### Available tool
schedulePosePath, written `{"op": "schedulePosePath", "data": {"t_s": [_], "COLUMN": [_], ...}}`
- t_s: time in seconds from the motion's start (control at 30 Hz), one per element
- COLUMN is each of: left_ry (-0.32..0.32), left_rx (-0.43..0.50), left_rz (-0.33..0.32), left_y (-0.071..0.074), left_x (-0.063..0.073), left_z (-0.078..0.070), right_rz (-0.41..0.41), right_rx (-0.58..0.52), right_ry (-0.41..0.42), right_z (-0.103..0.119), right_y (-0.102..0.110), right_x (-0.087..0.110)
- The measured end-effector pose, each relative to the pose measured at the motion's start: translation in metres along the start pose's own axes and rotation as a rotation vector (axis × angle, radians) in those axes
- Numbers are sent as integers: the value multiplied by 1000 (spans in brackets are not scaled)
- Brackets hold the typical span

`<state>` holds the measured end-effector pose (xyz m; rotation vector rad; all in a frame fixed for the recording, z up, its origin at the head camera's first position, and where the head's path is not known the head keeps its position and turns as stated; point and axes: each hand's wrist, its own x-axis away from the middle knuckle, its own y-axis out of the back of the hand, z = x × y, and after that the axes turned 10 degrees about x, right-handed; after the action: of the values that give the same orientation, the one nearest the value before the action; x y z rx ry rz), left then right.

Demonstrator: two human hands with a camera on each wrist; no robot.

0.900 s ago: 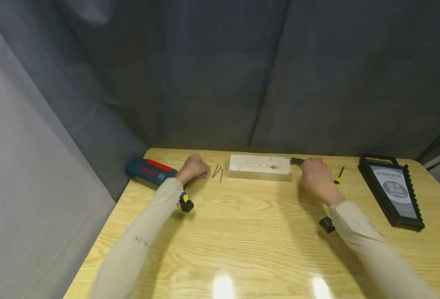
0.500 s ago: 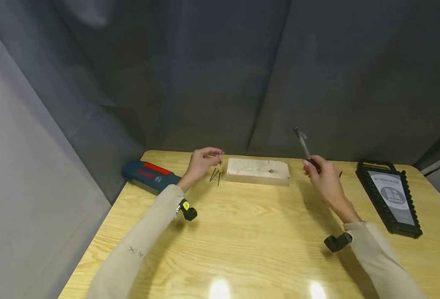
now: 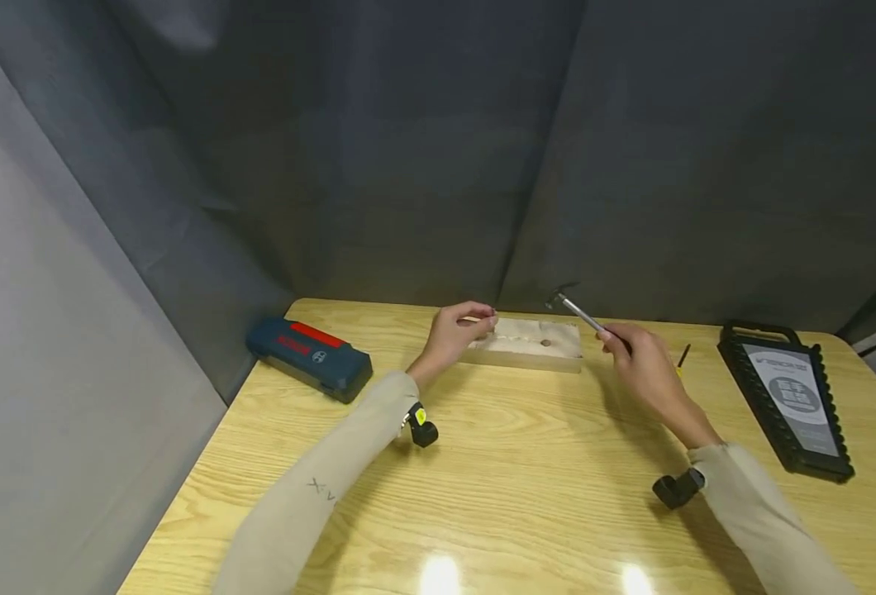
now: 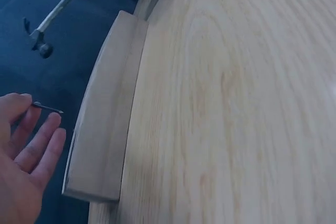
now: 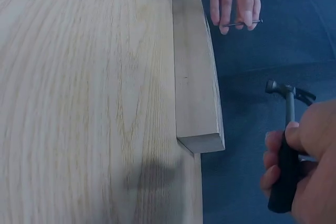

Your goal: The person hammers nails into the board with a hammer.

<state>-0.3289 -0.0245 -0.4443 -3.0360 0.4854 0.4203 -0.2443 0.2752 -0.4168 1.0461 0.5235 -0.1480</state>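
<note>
Between thumb and fingertips, my left hand (image 3: 449,339) pinches a nail (image 4: 48,108), held above the left part of a pale wooden block (image 3: 527,361). The right wrist view shows this nail crosswise in the fingers, apart from the block. A claw hammer (image 3: 581,312) with a metal shaft and black handle (image 5: 286,177) is in the grip of my right hand (image 3: 648,368). Its head is raised near the block's right end, touching nothing. The block lies flat near the table's far edge, with a dark round mark on top; my left hand hides its left end.
A blue and red case (image 3: 307,357) lies at the left of the wooden table (image 3: 527,487). On the right are a screwdriver (image 3: 683,357), partly behind my right hand, and a black rack (image 3: 787,401). A dark curtain (image 3: 408,165) hangs behind the table.
My left hand has lifted a nail from beside the block and carried it right, over the block. My right hand has raised the hammer off the table, and its head now tilts left.
</note>
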Motion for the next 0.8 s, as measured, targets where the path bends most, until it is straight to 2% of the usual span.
{"op": "schedulePosePath", "data": {"t_s": [0.27, 0.37, 0.6, 0.8], "left_ry": [-20, -34, -57, -51], "left_rx": [-66, -54, -10, -57], "left_rz": [-12, -10, 43, 35], "left_y": [-20, -29, -54, -61], "left_x": [-8, -9, -14, -12], "left_z": [3, 3, 10, 15], "right_rz": [-12, 11, 25, 51], "right_rx": [-45, -78, -97, -92], "right_ry": [6, -11, -27, -26], "right_z": [-3, -2, -6, -10], "right_y": [-3, 0, 10, 3], "right_x": [0, 3, 9, 10]}}
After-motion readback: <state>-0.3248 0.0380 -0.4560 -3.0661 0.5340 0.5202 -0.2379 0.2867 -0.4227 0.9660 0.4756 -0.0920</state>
